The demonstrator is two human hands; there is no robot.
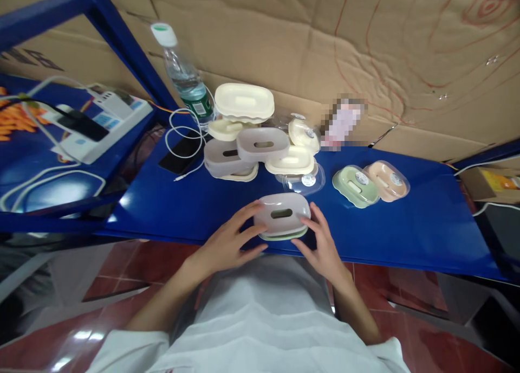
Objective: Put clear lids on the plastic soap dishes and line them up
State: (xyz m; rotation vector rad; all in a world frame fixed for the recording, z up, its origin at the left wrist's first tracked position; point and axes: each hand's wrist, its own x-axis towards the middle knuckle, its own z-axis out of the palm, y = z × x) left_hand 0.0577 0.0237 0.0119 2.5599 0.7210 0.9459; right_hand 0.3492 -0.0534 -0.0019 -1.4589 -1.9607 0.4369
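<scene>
In front of my body, at the table's near edge, is a pale grey oval soap dish [268, 213] with a long slot in its middle. A light green rim [284, 236] shows beneath it. My left hand [232, 236] grips its left side, index fingertip at the upper corner and the other fingers lower. On the right side, my right hand [320, 240] holds it with fingertips on the rim and the thumb at the lower edge. Just beyond lie more grey soap dishes [247, 145], cream parts [244, 101] and clear lids [303, 184], piled together.
A green covered dish [352, 180] and a peach covered dish [388, 180] stand at the right. Behind on the left are a water bottle [184, 80], a white cable [179, 156] and a dark phone [181, 156]. A power strip [108, 132] lies further left. Cardboard [284, 37] backs the blue table.
</scene>
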